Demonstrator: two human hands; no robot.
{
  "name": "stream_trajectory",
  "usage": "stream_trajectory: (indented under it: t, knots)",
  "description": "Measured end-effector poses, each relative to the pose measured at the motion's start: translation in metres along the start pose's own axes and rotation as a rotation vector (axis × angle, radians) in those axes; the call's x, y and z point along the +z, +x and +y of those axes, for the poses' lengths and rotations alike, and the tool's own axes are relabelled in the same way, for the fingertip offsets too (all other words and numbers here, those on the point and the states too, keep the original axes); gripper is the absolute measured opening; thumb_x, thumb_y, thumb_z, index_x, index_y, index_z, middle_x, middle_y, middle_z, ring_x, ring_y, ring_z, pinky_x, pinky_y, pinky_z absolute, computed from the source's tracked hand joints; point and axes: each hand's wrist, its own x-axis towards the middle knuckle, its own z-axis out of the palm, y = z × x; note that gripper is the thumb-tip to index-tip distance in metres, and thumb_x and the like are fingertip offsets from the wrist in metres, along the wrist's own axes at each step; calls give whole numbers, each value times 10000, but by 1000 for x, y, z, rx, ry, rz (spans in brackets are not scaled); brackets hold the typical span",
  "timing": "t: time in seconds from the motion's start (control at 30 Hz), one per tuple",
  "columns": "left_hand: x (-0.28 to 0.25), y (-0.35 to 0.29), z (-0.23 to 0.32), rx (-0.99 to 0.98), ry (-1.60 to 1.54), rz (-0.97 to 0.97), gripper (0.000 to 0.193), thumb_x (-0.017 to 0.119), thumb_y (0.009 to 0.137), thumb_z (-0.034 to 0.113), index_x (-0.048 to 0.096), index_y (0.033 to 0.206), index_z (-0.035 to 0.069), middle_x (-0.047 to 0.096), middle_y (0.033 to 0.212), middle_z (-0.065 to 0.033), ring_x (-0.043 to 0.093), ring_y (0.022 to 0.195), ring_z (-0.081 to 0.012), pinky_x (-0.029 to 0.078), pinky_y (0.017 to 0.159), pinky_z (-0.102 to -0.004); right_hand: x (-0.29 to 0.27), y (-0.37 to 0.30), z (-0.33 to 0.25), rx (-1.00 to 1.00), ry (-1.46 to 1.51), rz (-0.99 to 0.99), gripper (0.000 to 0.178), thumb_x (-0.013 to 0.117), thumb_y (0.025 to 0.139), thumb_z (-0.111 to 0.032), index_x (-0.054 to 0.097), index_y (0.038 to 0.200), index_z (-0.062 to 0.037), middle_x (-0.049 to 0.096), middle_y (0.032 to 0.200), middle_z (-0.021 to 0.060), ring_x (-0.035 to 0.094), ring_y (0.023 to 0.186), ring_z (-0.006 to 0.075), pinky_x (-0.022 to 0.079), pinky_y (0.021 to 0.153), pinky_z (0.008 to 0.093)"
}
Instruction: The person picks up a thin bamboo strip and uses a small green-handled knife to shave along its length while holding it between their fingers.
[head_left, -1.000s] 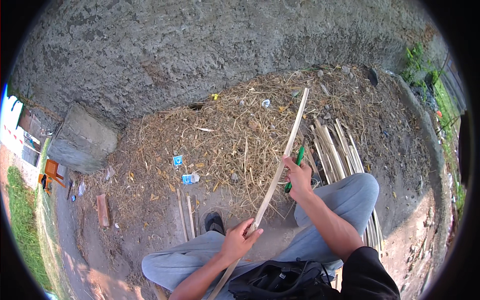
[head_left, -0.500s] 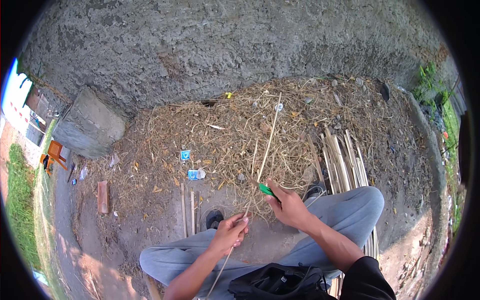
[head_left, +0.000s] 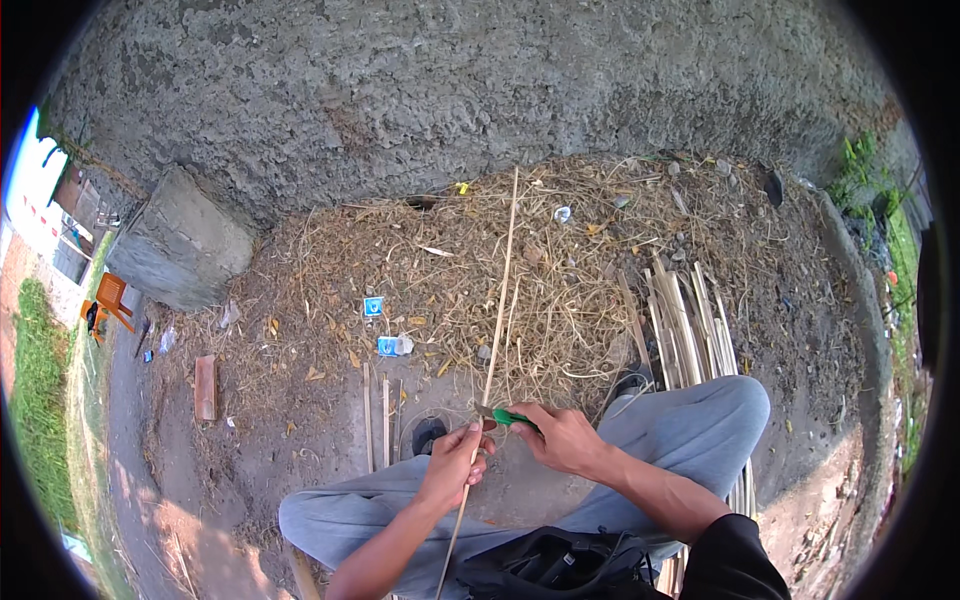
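Between my knees, my left hand (head_left: 457,465) grips a long, thin bamboo strip (head_left: 502,295). The strip runs from my lap, through the fingers, out to the litter near the wall. My right hand (head_left: 562,440) is closed around a green-handled knife (head_left: 512,417). Its short blade meets the strip just beyond the left fingertips; the exact contact is too small to tell. A heap of pale, curled shavings (head_left: 565,335) covers the ground ahead of my hands.
A bundle of split bamboo strips (head_left: 688,330) lies beside my right leg. Loose strips (head_left: 368,415) rest near my left foot. A rough wall (head_left: 450,90) stands ahead, with a concrete block (head_left: 185,240) at left. A red brick (head_left: 206,388) and blue packets (head_left: 390,346) lie left.
My right hand has drawn the knife left and nearer to me, toward my left hand. The strip's far end has swung left, and my left hand has shifted slightly left.
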Motion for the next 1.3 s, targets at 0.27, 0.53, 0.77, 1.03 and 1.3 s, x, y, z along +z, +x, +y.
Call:
stream_trajectory:
  t: [0.27,0.53,0.77,1.03,1.3]
  knots:
    - [6,-4,2,-7,-15,16,262,487,1040,268,567,1109,28,559,842,-46,407,491,-63,291,400,-212,-2,0,-3,-42,-44,53,189,680,896,-229,659,1034,-102,714,904,126,668,611,355,541,517,437]
    - [3,-2,-7,89,-9,-33,236,484,1041,269,560,1025,46,572,854,-54,409,490,-61,294,398,-199,1,-1,-3,-38,-57,73,187,710,874,-225,677,1017,-109,723,940,104,680,613,323,547,510,406]
    - [4,-8,-8,91,-124,-67,258,466,1045,270,553,1016,29,528,811,-36,364,483,-54,264,395,-204,3,-1,-4,-117,-96,173,194,762,832,-264,708,940,-113,720,817,59,661,544,268,512,447,360]
    - [12,-23,-8,15,-92,-55,318,440,1057,251,557,1183,-17,455,749,-4,309,462,-40,237,390,-211,-9,19,9,-28,-121,311,181,759,834,-255,718,906,-95,719,781,66,666,552,289,515,466,393]
    - [18,-46,1,-33,19,-72,306,440,1056,240,538,1168,-27,420,729,-2,299,473,-38,220,386,-204,-28,33,26,55,-122,464,201,748,851,-262,712,893,-69,736,843,99,673,560,274,507,459,357]
